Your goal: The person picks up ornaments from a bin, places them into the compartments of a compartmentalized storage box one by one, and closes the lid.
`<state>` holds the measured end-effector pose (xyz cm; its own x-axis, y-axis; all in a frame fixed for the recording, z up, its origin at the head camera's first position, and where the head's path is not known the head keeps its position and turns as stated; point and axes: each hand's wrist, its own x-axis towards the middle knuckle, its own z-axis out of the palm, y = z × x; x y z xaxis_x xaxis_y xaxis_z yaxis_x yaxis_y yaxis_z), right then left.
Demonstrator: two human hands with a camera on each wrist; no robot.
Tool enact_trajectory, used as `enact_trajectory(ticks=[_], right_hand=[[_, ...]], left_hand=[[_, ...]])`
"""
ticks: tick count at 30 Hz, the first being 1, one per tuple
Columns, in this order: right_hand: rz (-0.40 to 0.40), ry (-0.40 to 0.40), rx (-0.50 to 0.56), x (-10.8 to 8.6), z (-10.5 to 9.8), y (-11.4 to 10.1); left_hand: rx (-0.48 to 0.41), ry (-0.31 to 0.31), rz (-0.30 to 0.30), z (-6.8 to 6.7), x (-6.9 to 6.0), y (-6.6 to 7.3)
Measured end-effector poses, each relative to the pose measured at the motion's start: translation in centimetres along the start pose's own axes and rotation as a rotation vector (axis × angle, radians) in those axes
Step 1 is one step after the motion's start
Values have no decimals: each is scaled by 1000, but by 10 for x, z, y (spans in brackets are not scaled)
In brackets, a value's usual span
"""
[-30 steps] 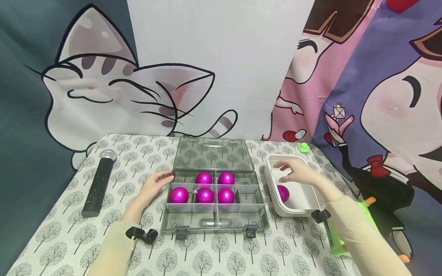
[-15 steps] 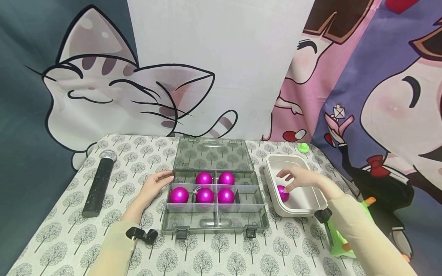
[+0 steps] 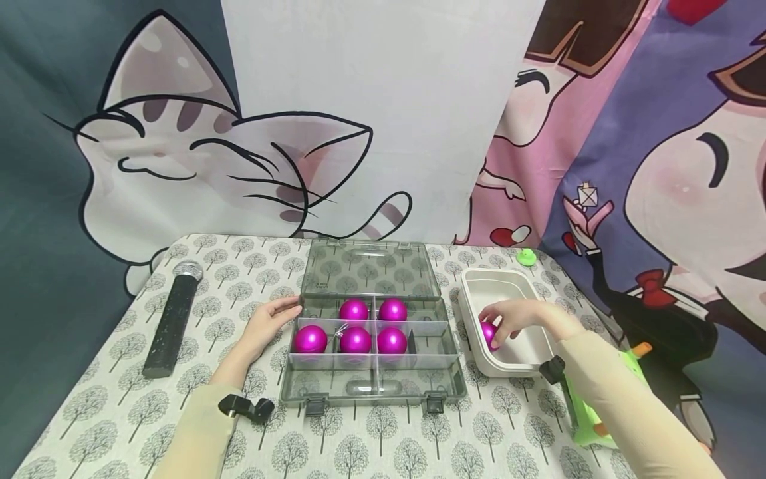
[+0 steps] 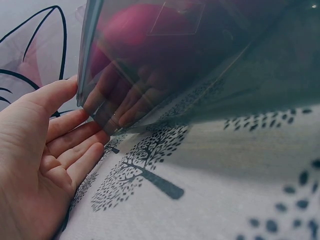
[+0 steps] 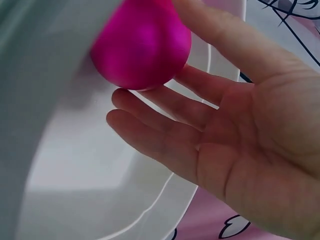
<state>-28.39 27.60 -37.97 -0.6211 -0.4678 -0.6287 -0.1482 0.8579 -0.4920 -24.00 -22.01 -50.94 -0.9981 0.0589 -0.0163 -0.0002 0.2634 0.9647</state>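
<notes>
Head view. Your right hand (image 3: 511, 318) reaches down into the white tub (image 3: 509, 368), thumb and fingers closed about a magenta ball (image 3: 487, 334) near the tub's left wall; a grasp from above presumably suits this spot, since the walls rise all round. Your left hand (image 3: 268, 326) lies against the left side of the clear grey box (image 3: 395, 400), fingers extended — probably to steady it. The lid (image 3: 370, 276) is laid back on the far side, so the compartments face upward. Five more magenta balls (image 3: 354, 340) sit inside, two in the back row and three in the middle row. Between the held ball and the box stand the tub's left wall and the box's right wall. Farther out you see a black microphone (image 3: 170, 322) at left, a small green duck (image 3: 526, 257) beyond the tub, and a green object (image 3: 583, 419) partly covered by your right sleeve.

Left wrist view. Your thumb meets the edge of the box while the loosely spread fingers lie by its lower corner; magenta shows through the tinted wall.

Right wrist view. Your thumb lies on one side of the ball and the fingers on the other — whether it is off the tub's floor you cannot tell. A blurred pale surface hides part of the ball.
</notes>
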Motion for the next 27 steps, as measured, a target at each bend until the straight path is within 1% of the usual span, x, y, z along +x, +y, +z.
enact_trajectory(ticks=[6, 11, 15, 22, 25, 27], right_hand=[[13, -48, -9, 3, 1, -3], [20, -58, -24, 5, 1, -4], [9, -57, -43, 6, 2, -3], [-30, 15, -78, 2, -2, -2], [-71, 60, -78, -2, -5, -2], [-101, 104, -79, -4, -8, -1]], left_hand=[[-8, -7, -7, 0, -1, 1], [-13, -5, -7, 0, 0, 0], [-14, -4, -7, 0, 1, -2], [-8, -6, -9, 0, 2, -3], [-8, -6, -13, 0, 2, -3], [-7, -6, -13, 0, 2, -3]])
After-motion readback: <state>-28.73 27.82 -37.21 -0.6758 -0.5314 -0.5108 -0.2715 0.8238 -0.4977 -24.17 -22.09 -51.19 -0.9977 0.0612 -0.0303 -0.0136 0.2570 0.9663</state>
